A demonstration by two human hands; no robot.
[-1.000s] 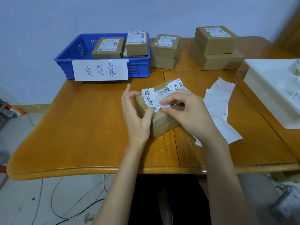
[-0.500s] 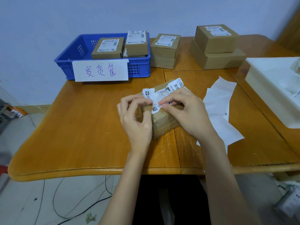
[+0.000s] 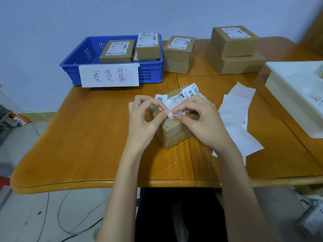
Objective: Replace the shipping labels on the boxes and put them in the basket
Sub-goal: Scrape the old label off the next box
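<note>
Cardboard box [image 3: 176,131] sits mid-table [image 3: 83,145], in front of the blue basket [image 3: 153,70]. Left hand [image 3: 141,123] and right hand [image 3: 202,123] both pinch the torn, half-peeled shipping label [image 3: 178,102] at the box top, fingers curled. Basket holds labelled boxes [image 3: 117,51]. White backing paper [image 3: 236,117] lies right of the box.

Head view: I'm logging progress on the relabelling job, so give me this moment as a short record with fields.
box in work: brown box at mid-table, old label torn and partly lifted
left hand: left hand pinches a torn label edge
right hand: right hand pinches the label beside it
basket: blue basket at the back left, labelled boxes inside
waiting boxes: two stacks right of the basket
loose paper: white sheets right of the box
</note>
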